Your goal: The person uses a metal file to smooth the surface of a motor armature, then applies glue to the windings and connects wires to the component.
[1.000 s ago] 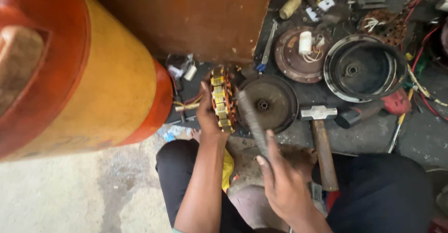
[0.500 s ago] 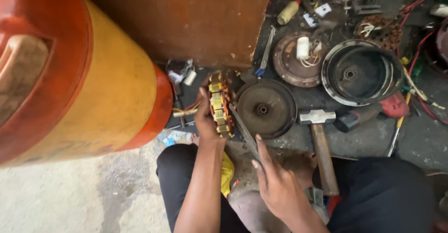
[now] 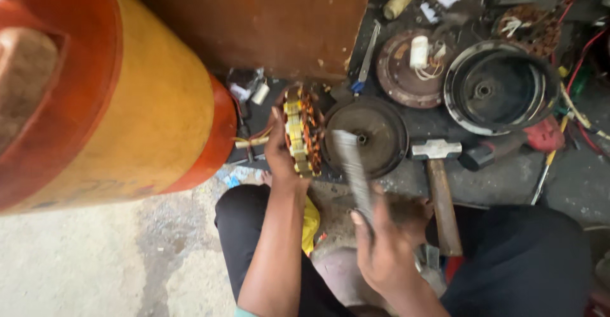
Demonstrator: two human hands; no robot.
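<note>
The black round motor cover (image 3: 499, 88) lies open side up on the dark floor, nothing loose in it that I can make out; the rusty disc (image 3: 406, 69) beside it carries a white cylinder (image 3: 419, 51) and some wires. My left hand (image 3: 279, 155) is closed round the copper-wound motor core (image 3: 302, 129), held on edge just beside the dark round plate (image 3: 372, 133). My right hand (image 3: 381, 247) grips a flat grey metal bar (image 3: 352, 171), blurred, its long axis running from my fingers up towards the core. A hammer (image 3: 438, 190) lies near.

A repair workshop: hammer (image 3: 438, 190), motor housings (image 3: 499, 88) (dismantled), loose wires (image 3: 575, 69).
</note>
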